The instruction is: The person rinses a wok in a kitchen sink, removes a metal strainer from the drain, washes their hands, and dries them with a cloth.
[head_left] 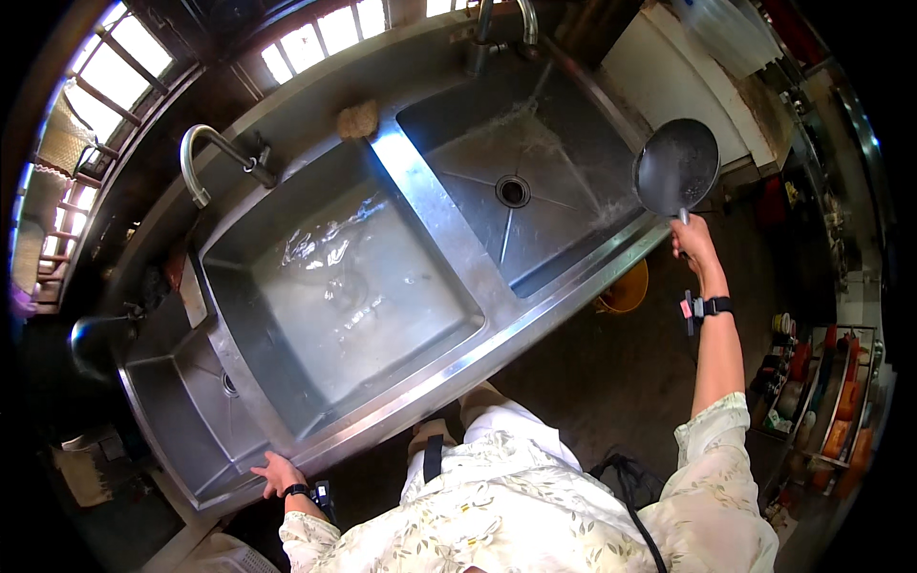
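Observation:
A dark round frying pan (676, 164) is held out at the right end of the sink. My right hand (697, 244) is wrapped around its handle, with the pan's wet-looking inner face showing. At the lower left, my left hand (279, 474) lies by the front rim of the small sink basin (181, 382), fingers stretched and holding nothing. Between them, the middle basin (468, 286) of the steel sink holds cloudy water (353, 325). The right basin (458, 172) has a drain and wet streaks on its floor.
Curved faucets (196, 162) (528, 24) rise from the back ledge, where a brown scrubber (358, 120) sits. A yellow bucket (626, 289) stands on the floor below the sink's front edge. A loaded rack (831, 396) stands at the far right.

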The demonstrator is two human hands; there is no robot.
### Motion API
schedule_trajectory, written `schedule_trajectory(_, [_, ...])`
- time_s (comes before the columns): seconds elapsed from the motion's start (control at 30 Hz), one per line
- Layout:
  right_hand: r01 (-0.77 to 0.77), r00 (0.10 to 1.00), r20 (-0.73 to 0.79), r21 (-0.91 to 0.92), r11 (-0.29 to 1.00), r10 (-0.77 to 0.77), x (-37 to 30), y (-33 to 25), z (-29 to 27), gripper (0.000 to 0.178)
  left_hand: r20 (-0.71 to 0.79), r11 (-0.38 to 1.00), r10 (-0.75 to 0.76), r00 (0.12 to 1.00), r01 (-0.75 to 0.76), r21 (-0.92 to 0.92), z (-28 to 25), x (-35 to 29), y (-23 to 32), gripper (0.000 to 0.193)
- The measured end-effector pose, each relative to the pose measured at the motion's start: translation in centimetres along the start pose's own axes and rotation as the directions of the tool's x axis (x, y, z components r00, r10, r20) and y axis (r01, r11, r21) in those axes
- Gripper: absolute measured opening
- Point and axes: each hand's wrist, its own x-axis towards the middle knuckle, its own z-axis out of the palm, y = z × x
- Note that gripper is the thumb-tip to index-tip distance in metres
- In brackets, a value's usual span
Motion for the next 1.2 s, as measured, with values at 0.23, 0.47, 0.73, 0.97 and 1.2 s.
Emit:
schedule_trajectory(0.23, [0.297, 0.911, -0.137, -0.433, 0.851, -0.388, -5.4, 2.3, 1.0, 0.014, -0.005, 1.0, -0.012, 1.0, 0.012, -0.01, -1.0, -1.5, 0.8, 0.072])
schedule_trajectory(0.47, [0.492, 0.705, -0.315, -0.428, 0.758, -0.636, -6.3, -2.5, 4.6, 0.019, 0.019, 1.0, -0.007, 1.0, 0.008, -0.027, -1.5, -1.8, 0.9, 0.072])
schedule_trajectory(0.73, [0.247, 0.969, -0.082, 0.384, 0.89, -0.234, -5.9, -3.7, 9.0, 0.013, 0.004, 1.0, -0.018, 1.0, 0.018, 0.0, -1.7, -1.8, 1.2, 0.072])
schedule_trajectory(0.97, [-0.051, 0.988, 0.133, 0.765, 0.642, -0.081, -5.6, -4.4, 10.9, 0.024, 0.006, 0.999, -0.033, 0.999, 0.033, 0.008, -1.4, -1.3, 0.8, 0.072])
schedule_trajectory(1.2, [-0.022, 0.988, 0.126, 0.698, 0.716, -0.093, -5.8, -5.4, 11.3, 0.024, 0.003, 1.0, -0.016, 1.0, 0.016, -0.014, -1.3, -1.8, 0.6, 0.072])
